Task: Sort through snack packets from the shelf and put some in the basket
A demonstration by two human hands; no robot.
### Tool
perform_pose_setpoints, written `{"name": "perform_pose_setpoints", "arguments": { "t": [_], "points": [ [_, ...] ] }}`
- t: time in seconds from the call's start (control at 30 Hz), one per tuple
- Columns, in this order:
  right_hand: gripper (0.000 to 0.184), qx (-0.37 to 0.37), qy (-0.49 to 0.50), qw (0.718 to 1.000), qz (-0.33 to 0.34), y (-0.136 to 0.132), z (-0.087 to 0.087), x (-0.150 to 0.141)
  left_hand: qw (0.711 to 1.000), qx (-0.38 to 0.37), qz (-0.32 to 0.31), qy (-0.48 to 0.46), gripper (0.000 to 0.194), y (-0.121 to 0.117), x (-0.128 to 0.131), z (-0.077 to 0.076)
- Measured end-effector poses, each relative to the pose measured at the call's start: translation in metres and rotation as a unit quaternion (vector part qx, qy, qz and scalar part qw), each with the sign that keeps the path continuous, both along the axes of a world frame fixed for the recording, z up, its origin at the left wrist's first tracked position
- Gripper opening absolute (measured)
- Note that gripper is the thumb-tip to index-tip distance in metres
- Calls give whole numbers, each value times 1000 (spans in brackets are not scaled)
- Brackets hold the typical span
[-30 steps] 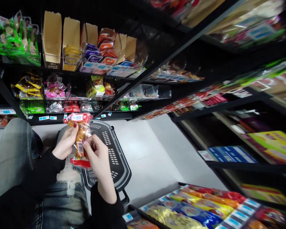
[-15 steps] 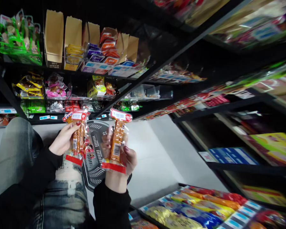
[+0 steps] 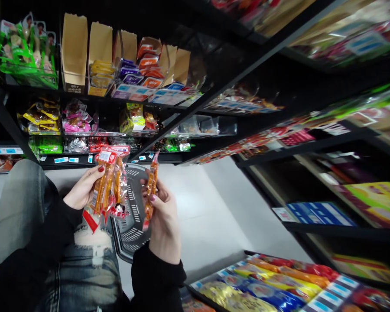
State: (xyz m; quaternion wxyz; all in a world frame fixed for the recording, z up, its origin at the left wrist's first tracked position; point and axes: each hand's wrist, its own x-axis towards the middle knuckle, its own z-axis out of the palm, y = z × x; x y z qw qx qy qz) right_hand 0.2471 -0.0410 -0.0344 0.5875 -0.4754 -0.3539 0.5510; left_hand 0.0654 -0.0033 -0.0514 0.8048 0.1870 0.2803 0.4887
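Observation:
In my left hand [image 3: 86, 186] is a fanned bunch of clear snack packets [image 3: 108, 184] with red ends and orange-brown sticks inside; the thumb presses on the front one. My right hand [image 3: 164, 208] pinches a single snack packet [image 3: 150, 188] of the same kind, turned edge-on so that its narrow side faces me. A small gap separates this packet from the bunch. Beneath both hands, on the floor, sits a dark grey shopping basket [image 3: 134, 236] with a slotted bottom, partly covered by the hands and packets.
Black shelves [image 3: 175, 104] ahead hold brown card boxes [image 3: 74, 47], green snack packs [image 3: 26, 56] and small wrapped snacks. More shelving slopes along the right. At lower right is a display tray of colourful bags [image 3: 263, 281]. My jeans-clad knee [image 3: 26, 186] is at left, above pale floor [image 3: 211, 216].
The packet in my right hand has turned from face-on to edge-on, and the right hand has rotated with it. In my left hand the packets have tilted and fanned apart.

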Motion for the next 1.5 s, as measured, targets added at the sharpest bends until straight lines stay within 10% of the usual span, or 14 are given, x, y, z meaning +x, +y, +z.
{"name": "perform_pose_setpoints", "arguments": {
  "t": [0.57, 0.9, 1.27, 1.5],
  "points": [
    [40, 6, -318, 911, -264, -4, 5, -29, 996, -53, -15, -67, 41, -6, 7, -3],
    [35, 60, -374, 919, -110, -9, -2, -38, 999, -23, 1, -36, 38, -11, 20, 0],
    [36, 76, -442, 889, -89, -5, -20, -32, 1000, -13, -5, 12, 33, -11, 20, -3],
    [19, 153, -484, 849, -146, -21, 4, -45, 996, 23, 24, 83, 33, -13, 22, 3]
  ]
}}
